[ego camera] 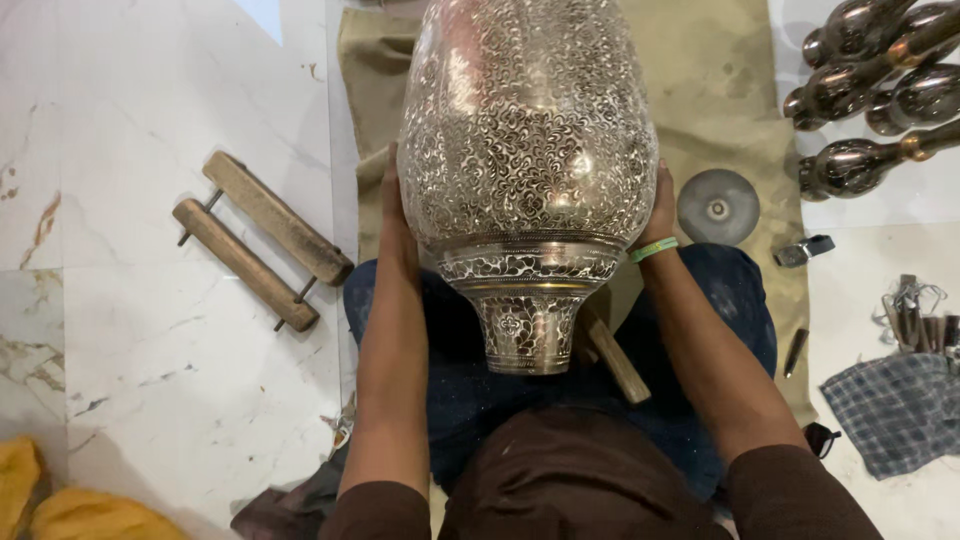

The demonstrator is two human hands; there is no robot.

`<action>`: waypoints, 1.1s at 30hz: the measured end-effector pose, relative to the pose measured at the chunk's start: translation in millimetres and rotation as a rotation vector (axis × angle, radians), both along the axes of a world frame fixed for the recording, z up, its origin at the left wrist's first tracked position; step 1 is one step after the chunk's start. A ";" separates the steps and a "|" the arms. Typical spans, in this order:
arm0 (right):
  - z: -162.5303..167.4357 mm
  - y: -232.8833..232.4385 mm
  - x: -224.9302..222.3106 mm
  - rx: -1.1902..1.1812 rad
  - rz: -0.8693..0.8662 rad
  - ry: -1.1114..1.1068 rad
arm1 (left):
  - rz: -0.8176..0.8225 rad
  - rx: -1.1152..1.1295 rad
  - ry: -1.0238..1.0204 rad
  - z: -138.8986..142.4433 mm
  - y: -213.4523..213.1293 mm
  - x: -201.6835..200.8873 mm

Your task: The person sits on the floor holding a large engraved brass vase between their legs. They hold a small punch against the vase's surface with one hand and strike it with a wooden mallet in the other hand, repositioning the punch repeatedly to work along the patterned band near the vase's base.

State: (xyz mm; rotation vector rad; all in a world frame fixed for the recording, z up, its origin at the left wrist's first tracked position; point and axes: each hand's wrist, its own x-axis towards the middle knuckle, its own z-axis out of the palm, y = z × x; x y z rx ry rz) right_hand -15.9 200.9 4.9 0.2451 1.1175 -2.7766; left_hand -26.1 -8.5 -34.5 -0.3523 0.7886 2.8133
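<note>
While two hands, left hand [393,215], right hand [660,210], clasp one engraved vase [525,150], four plain vases [865,95] beside.

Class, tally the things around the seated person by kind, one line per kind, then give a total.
Engraved metal vase, held by left hand and right hand: 1
Wooden clamp: 1
Plain metal vases: 5
Round disc: 1
Checked cloth: 1
Yellow cloth: 1
Wooden handle: 1
Total: 11

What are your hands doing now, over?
Left hand and right hand press on opposite sides of the big engraved metal vase. Vase lies over the lap, neck toward the body. Wooden handle under it; nothing blocking the hands.
</note>
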 end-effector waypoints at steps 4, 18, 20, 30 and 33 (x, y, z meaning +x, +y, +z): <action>-8.5 -3.0 0.7 -0.062 -0.037 0.067 | 0.067 -0.020 0.003 1.7 -1.4 -3.4; -1.6 19.1 4.3 0.029 0.013 0.071 | 0.146 -0.074 0.152 -10.1 16.1 12.9; -7.9 27.2 3.8 0.117 0.001 0.100 | 0.132 -0.157 0.143 -15.1 14.2 12.9; -87.4 95.3 94.7 1.388 0.475 0.136 | 0.400 -0.721 0.158 -66.7 -20.7 101.9; -115.8 87.3 134.0 1.520 0.813 0.161 | 0.339 -0.633 0.297 -79.4 -12.1 126.1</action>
